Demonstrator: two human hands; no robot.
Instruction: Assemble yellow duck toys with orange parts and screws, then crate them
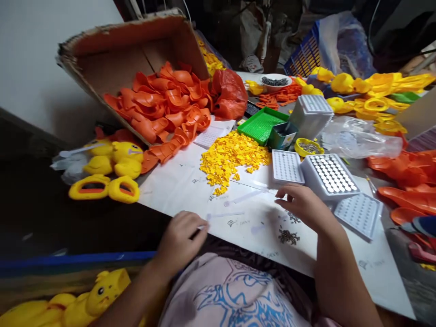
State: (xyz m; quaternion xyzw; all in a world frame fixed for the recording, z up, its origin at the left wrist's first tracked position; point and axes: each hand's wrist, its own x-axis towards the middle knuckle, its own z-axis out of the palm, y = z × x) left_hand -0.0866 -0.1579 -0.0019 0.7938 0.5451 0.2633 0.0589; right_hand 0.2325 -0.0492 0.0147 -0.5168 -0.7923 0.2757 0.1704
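Note:
At the near edge of the white sheet (194, 200), my left hand (185, 236) is closed, with a small pale piece between thumb and fingers. My right hand (301, 204) hangs over the sheet, its fingers bent together near a thin clear stick; what they hold is too small to make out. Small dark metal pieces (289, 236) lie in a pile below my right hand. A heap of small yellow parts (235, 156) spreads beyond both hands. Pale flat sticks (247, 196) lie on the sheet between them.
A tilted cardboard box (119, 54) with orange parts stands at back left, yellow duck figures (127, 159) beside it. A green tray (260, 125), a box of round silver pieces (330, 175) and a white perforated tray (359, 213) sit right. Yellow toys (109, 290) fill the lower left.

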